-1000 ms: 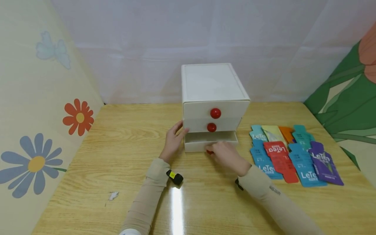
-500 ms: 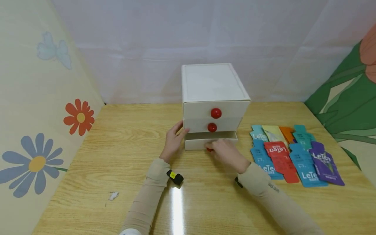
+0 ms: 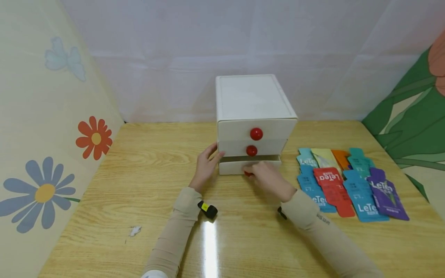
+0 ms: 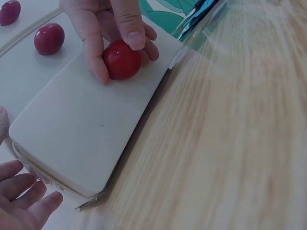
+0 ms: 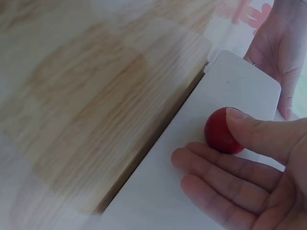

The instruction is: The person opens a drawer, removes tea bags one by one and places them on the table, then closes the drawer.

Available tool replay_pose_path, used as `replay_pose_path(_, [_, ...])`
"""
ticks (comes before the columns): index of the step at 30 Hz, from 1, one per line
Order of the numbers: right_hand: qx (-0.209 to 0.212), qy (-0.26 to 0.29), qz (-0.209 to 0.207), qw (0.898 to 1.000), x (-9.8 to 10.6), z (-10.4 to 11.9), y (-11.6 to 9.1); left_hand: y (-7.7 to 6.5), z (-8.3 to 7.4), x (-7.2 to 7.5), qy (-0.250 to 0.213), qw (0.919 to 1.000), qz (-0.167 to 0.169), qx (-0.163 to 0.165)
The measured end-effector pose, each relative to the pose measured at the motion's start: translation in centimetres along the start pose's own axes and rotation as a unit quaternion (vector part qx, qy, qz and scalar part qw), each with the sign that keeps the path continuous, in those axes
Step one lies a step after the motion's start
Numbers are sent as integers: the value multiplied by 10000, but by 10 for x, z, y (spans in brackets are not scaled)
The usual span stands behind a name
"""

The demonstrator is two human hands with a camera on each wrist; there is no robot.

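Note:
A white drawer cabinet (image 3: 253,98) with red round knobs stands on the wooden table. Its bottom drawer (image 3: 231,168) is pulled a little way out, with a narrow gap above its front. My right hand (image 3: 269,179) pinches the bottom drawer's red knob (image 5: 223,132) between thumb and fingers, as the right wrist view shows up close. My left hand (image 3: 205,166) rests against the cabinet's left side near the front, thumb by the front edge. Loosely spread fingers (image 4: 29,191) of that hand show beside the drawer in the left wrist view. The upper two drawers are closed.
Several flat LeTea pouches in blue (image 3: 363,197), red (image 3: 333,189), purple (image 3: 387,195) and other colours lie overlapping to the cabinet's right. A scrap of torn white paper (image 3: 135,231) is at the front left. A white cloth (image 3: 194,58) hangs behind.
The bottom drawer has slid inward, narrowing the gap above it, with my right hand moving along on the knob. My left hand has stayed at the cabinet's side.

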State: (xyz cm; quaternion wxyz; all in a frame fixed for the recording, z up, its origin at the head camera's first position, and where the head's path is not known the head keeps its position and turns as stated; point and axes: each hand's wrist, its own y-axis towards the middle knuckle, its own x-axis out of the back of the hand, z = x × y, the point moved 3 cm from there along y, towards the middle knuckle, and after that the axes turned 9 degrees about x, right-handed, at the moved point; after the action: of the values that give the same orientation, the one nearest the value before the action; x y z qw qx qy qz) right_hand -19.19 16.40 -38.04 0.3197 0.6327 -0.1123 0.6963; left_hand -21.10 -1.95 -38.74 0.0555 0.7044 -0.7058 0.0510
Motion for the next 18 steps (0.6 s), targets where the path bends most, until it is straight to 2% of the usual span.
replay_pose_path(14, [-110, 19, -232, 9997, -2, -10, 3, 0, 1, 1, -70, 9999, -102, 69])
replay_pose_path(16, [-124, 54, -294, 9995, -2, -11, 4, 5, 8, 0, -71, 9998, -161, -35])
replay_pose_path(18, [-124, 70, -350, 9993, -2, -12, 4, 5, 8, 0, -92, 9998, -178, -31])
